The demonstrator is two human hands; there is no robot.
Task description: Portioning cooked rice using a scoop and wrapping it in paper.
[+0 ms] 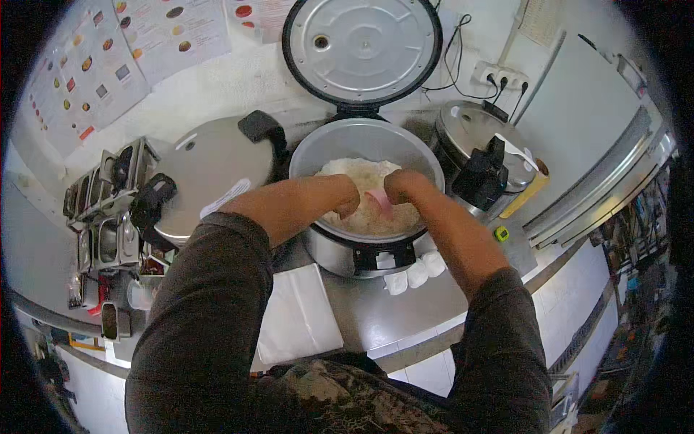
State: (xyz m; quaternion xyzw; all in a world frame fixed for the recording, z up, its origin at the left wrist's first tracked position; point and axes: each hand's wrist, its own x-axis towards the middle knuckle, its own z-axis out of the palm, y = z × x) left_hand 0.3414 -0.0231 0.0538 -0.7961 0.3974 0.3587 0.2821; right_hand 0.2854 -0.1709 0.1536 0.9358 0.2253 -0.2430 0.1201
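Note:
Before me stands a large rice cooker [329, 250] with its lid [364, 49] raised at the back. Cooked rice [360, 167] fills the lower part of its metal pot [312, 146]. Both my hands are inside the pot, over the rice. My right hand [402, 186] is closed on a pink scoop or cup [381, 199], whose exact shape is partly hidden by the fingers. To its left, my left hand [346, 196] is bent downward, close to the rice. Its fingertips are hidden, so I cannot tell whether it holds anything.
Lidded cookers [217, 157] [470, 127] flank the pot. Three white wrapped bundles [416, 275] and a stack of white sheets [301, 317] lie on the steel counter [374, 314]. Metal containers [108, 238] stand left; a green timer [501, 234] and power strip [501, 75] are right.

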